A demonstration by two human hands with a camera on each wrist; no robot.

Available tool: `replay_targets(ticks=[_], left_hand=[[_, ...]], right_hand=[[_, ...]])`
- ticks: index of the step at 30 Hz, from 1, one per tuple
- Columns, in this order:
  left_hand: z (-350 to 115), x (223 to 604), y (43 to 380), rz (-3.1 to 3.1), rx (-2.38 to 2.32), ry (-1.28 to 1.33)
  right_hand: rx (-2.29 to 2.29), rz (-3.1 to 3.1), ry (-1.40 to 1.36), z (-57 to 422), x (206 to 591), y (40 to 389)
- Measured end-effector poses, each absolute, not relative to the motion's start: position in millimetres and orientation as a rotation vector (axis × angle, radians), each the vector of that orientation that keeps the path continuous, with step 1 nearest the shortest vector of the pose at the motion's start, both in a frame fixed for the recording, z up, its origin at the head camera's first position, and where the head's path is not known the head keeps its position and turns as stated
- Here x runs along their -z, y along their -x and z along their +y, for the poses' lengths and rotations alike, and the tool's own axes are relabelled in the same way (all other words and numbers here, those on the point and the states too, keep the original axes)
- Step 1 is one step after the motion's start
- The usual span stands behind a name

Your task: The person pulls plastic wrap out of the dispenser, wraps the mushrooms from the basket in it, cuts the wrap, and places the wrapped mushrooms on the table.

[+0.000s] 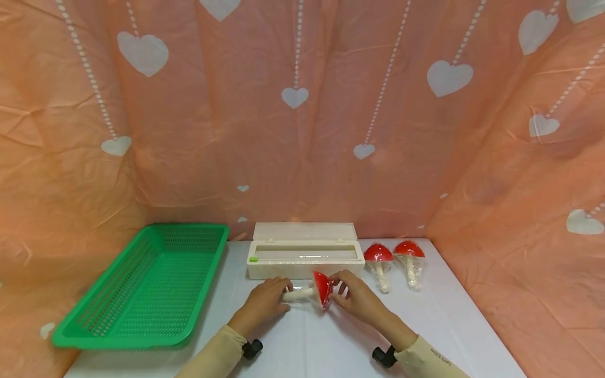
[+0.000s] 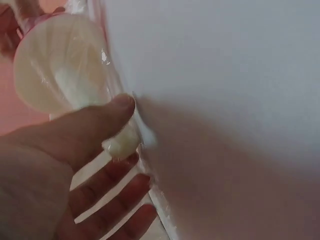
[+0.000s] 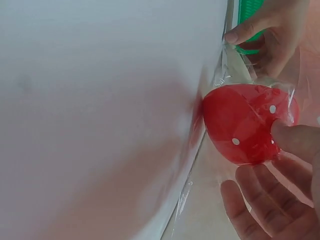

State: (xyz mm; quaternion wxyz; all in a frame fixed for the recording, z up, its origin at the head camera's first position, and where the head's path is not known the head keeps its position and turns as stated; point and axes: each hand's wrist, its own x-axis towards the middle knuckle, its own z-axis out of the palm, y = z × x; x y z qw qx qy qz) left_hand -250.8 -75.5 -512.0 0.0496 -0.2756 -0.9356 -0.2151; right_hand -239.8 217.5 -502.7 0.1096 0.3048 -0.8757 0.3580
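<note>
A toy mushroom [image 1: 321, 290] with a red cap and a pale stem lies sideways in clear plastic film, in front of the white box. My left hand [image 1: 264, 304] pinches the wrapped stem [image 2: 122, 142] near its free end, thumb on one side and fingers on the other. At the other end, my right hand [image 1: 356, 300] pinches the film-covered cap [image 3: 240, 120], whose red surface has white dots. The right thumb presses on the cap in the right wrist view, and the lower fingers [image 3: 255, 195] are loosely bent beside it.
Behind the hands stands a white film dispenser box [image 1: 306, 271] with its lid [image 1: 304, 231] raised. Two film-wrapped toy mushrooms, one nearer [image 1: 379, 253] and one farther right [image 1: 410, 250], lie right of it. A green plastic basket [image 1: 156, 294] sits on the left of the white table [image 1: 454, 315].
</note>
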Motion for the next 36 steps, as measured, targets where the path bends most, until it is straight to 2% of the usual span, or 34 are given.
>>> replay_targets(ticks=[8,19,24,36], left_hand=[[-72,516,256,-2.813,0.602,0.793],[-84,515,255,-2.772,0.915,0.721],[-88,510,257,-2.715,1.006,0.722],[-96,506,267,-2.5,1.264,0.883]], right_hand=[[-1.182,-2.532,-0.84,212,507,245],[-1.142,-2.427,-0.862,210,508,248],[-1.09,-2.35,-0.956,214,506,250],[-0.853,-2.423,-0.917,214,507,248]])
